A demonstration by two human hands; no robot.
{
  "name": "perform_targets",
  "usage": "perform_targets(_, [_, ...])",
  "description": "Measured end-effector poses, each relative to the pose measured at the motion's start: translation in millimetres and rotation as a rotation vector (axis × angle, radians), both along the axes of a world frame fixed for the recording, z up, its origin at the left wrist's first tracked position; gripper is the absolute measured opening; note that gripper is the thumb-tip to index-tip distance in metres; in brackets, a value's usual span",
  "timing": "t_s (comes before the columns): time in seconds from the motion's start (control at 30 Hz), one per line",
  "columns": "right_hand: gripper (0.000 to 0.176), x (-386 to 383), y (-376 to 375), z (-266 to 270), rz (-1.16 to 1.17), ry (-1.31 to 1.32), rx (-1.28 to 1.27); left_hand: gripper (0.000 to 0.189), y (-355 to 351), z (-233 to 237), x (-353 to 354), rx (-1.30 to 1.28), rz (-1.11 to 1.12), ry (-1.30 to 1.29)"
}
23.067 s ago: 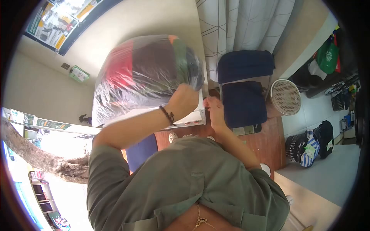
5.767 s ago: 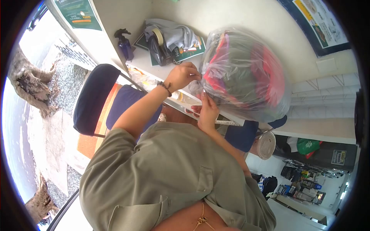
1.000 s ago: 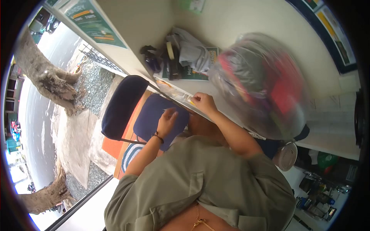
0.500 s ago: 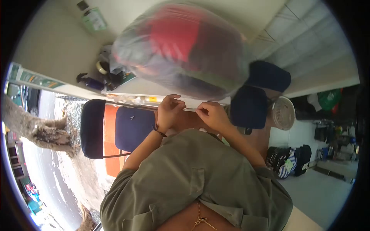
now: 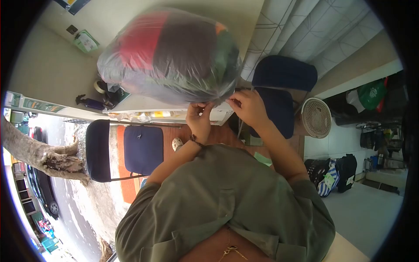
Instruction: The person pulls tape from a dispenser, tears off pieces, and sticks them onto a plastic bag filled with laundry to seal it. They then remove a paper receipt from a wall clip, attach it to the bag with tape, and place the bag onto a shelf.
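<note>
A big see-through plastic bag [image 5: 187,52], stuffed full of red, dark and green cloth, rests on a white table [image 5: 139,103]. My left hand [image 5: 199,120] is closed in a pinch at the bag's near lower edge, where the plastic bunches up. Just to the right, my right hand [image 5: 249,109] pinches at the bag's lower right corner with thumb and forefinger. Whatever thin piece may lie between the fingertips is too small to make out.
Folding chairs with dark blue seats stand left [image 5: 144,148] and right [image 5: 275,109]. A round woven basket [image 5: 316,118] is at the right, near folded clothes [image 5: 327,174]. A tape roll [image 5: 100,87] and a spray bottle [image 5: 91,103] lie left of the bag.
Both hands have moved from in front of the bag, where a thin pale strip was stretched between them, up to its near edge. The view has shifted, so the bag appears further left.
</note>
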State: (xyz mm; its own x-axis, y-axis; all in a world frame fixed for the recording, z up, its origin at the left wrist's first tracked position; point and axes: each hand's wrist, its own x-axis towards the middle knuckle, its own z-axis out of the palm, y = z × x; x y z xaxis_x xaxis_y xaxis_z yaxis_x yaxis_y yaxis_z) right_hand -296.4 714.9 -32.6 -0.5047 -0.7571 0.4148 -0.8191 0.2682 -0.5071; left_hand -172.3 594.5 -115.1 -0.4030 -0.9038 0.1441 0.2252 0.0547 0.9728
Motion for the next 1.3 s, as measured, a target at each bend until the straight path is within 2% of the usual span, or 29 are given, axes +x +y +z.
perform_targets(0.13, [0.016, -21.7, -11.0, 1.2, 0.023, 0.144, -0.013, 0.026, -4.4, -3.3, -20.6, 0.006, 0.104, 0.009])
perform_targets(0.3, [0.016, -42.0, -17.4, -4.7, 0.099, 0.279, -0.117, 0.027, -5.4, 0.4, -23.5, -0.084, 0.093, -0.092])
perform_targets(0.43, [0.019, -56.1, -24.4, -5.1, 0.144, 0.290, -0.137, 0.027, -6.1, -2.5, -22.9, -0.110, 0.104, -0.050])
perform_targets(0.5, [0.024, -64.1, -31.1, -2.7, 0.157, 0.290, -0.155, 0.026, -11.8, -6.7, -20.8, -0.164, 0.115, -0.116])
perform_targets(0.6, [0.030, -84.2, -37.5, 2.4, 0.008, 0.206, -0.052, 0.026, -19.1, -11.5, -16.1, -0.119, 0.103, -0.174])
perform_targets(0.7, [0.035, -109.4, -49.6, -6.7, 0.158, 0.042, -0.033, 0.027, -23.4, -2.5, -9.4, -0.166, 0.081, -0.250])
perform_targets(0.73, [0.033, -117.8, -51.2, -6.5, 0.192, -0.148, -0.015, 0.027, -24.1, 0.4, -7.6, -0.206, 0.078, -0.280])
perform_targets(0.83, [0.029, -126.8, -48.2, -2.6, 0.046, -0.314, -0.032, 0.028, -31.2, -7.0, 2.2, -0.102, 0.079, -0.251])
perform_targets(0.93, [0.024, -118.4, -43.5, 3.9, 0.040, -0.265, 0.043, 0.027, -30.6, 5.2, 19.7, -0.298, 0.079, -0.422])
perform_targets(1.03, [0.030, -108.2, -35.7, -8.0, 0.028, -0.233, -0.072, 0.026, -44.2, -1.4, 35.8, -0.400, -0.016, -0.305])
perform_targets(1.07, [0.034, -102.9, -32.7, -20.1, 0.044, -0.234, -0.143, 0.024, -45.7, 15.3, 43.6, -0.468, -0.020, -0.348])
perform_targets(1.13, [0.049, -76.5, -34.3, -53.7, -0.079, -0.489, -0.524, 0.021, -58.1, 24.0, 59.7, -0.465, -0.048, -0.371])
perform_targets(1.2, [0.066, -44.6, -55.5, -61.2, -0.052, -0.638, -0.774, 0.018, -79.6, 26.6, 74.2, -0.492, -0.057, -0.392])
perform_targets(1.27, [0.081, -16.4, -67.4, -88.5, -0.091, -1.263, -0.706, 0.018, -103.4, 21.2, 85.5, -0.420, -0.044, -0.361])
perform_targets(1.3, [0.081, -9.1, -72.3, -83.6, -0.151, -1.282, -0.786, 0.018, -116.6, 18.2, 90.9, -0.382, -0.041, -0.343])
